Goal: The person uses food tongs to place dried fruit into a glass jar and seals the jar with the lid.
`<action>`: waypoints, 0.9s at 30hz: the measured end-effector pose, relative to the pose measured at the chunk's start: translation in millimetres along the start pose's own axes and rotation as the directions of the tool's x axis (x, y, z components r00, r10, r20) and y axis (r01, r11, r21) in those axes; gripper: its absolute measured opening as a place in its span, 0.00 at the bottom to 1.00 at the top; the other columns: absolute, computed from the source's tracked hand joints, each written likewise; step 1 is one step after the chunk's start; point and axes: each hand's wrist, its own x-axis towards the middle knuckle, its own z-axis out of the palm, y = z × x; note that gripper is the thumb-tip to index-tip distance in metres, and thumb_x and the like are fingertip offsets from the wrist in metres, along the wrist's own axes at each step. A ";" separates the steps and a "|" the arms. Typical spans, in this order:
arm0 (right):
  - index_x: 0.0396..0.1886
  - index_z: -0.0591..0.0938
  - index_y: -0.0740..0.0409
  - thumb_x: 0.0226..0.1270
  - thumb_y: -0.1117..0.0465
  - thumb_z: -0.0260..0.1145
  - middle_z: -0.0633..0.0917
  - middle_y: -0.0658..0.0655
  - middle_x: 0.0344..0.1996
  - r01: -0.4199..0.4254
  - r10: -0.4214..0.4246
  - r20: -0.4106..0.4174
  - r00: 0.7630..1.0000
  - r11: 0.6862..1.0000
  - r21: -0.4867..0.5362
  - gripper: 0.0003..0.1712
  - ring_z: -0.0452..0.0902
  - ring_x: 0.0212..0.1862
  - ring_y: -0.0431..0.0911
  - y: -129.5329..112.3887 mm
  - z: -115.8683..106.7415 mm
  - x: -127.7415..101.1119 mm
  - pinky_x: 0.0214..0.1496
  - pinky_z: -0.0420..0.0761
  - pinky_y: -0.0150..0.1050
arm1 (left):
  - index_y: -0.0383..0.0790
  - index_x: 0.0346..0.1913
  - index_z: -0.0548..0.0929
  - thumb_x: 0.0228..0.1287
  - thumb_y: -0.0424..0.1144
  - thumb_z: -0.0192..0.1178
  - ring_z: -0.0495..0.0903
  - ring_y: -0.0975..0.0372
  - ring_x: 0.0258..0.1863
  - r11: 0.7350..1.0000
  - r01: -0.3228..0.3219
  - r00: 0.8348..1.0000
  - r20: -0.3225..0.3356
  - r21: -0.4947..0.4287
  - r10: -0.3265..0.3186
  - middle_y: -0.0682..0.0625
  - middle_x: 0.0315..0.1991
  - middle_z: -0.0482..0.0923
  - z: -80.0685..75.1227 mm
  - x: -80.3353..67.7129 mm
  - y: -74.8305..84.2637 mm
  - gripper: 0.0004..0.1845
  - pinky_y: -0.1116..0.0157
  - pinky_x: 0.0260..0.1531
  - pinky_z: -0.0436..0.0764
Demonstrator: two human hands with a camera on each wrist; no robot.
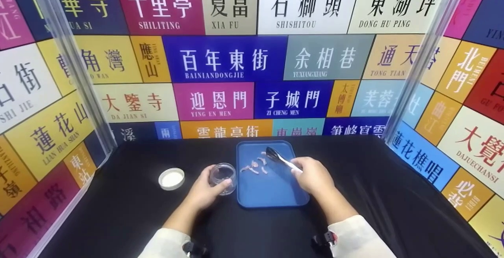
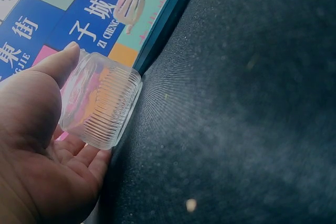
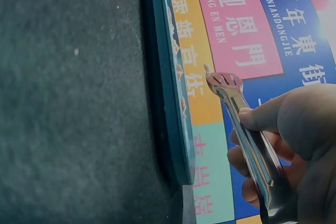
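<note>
My left hand [image 1: 206, 183] holds a clear ribbed jar [image 2: 105, 103] at the left edge of the blue tray [image 1: 271, 195], thumb at its rim and fingers around the far side. No contents show inside it. My right hand [image 1: 315, 173] grips metal tongs [image 3: 247, 135] with slotted heads, thumb on one arm and fingers on the other. The tongs' heads are close together over the tray's upper part, with a small pale piece [image 3: 207, 68] at their tip. Several small, curled pale pink pieces [image 1: 254, 164] lie on the tray, left of the tongs.
A round white lid [image 1: 171, 179] lies left of my left hand on the black cloth-covered table [image 1: 130, 206]. Clear upright panels stand at the left [image 1: 78, 61] and right [image 1: 421, 53]. Behind the table rises a wall [image 1: 271, 57] of coloured name signs.
</note>
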 end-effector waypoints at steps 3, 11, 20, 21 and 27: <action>0.64 0.87 0.47 0.78 0.55 0.68 0.88 0.56 0.62 0.022 -0.022 -0.010 1.000 1.000 -0.005 0.18 0.83 0.60 0.56 -3.9 2.0 -1.9 0.70 0.81 0.62 | 0.33 0.78 0.67 0.65 0.53 0.76 0.78 0.42 0.70 1.000 0.000 1.000 0.000 0.000 0.000 0.32 0.72 0.76 -0.2 0.0 0.0 0.47 0.41 0.75 0.74; 0.63 0.88 0.46 0.77 0.54 0.70 0.86 0.56 0.65 0.075 -0.076 -0.026 0.997 0.997 -0.019 0.18 0.82 0.68 0.57 -18.5 4.7 -9.2 0.75 0.77 0.62 | 0.34 0.78 0.67 0.65 0.53 0.76 0.77 0.41 0.71 1.000 0.010 1.000 0.004 0.003 -0.010 0.33 0.72 0.76 0.0 0.3 -0.4 0.47 0.40 0.76 0.73; 0.63 0.88 0.46 0.76 0.54 0.71 0.88 0.55 0.63 0.206 -0.209 -0.060 0.976 0.977 -0.060 0.19 0.83 0.69 0.56 -34.7 7.4 -18.2 0.75 0.79 0.59 | 0.35 0.78 0.67 0.65 0.53 0.76 0.77 0.41 0.71 1.000 0.012 1.000 0.005 0.005 -0.012 0.33 0.72 0.76 -0.1 0.8 -1.0 0.46 0.40 0.76 0.73; 0.63 0.89 0.46 0.76 0.55 0.71 0.89 0.55 0.63 0.228 -0.232 -0.065 0.971 0.972 -0.063 0.19 0.83 0.68 0.56 -36.3 8.2 -19.5 0.74 0.79 0.58 | 0.35 0.78 0.67 0.65 0.53 0.76 0.77 0.41 0.71 1.000 0.013 1.000 0.006 0.008 -0.013 0.33 0.72 0.76 -0.2 0.8 -1.0 0.46 0.40 0.76 0.73; 0.61 0.90 0.43 0.75 0.54 0.71 0.90 0.53 0.62 0.311 -0.316 -0.078 0.946 0.948 -0.070 0.17 0.85 0.67 0.54 -46.4 13.2 -27.4 0.72 0.81 0.57 | 0.35 0.78 0.67 0.65 0.54 0.76 0.77 0.41 0.72 1.000 0.019 1.000 0.007 0.015 -0.019 0.33 0.73 0.75 -0.4 1.3 -0.8 0.47 0.40 0.76 0.72</action>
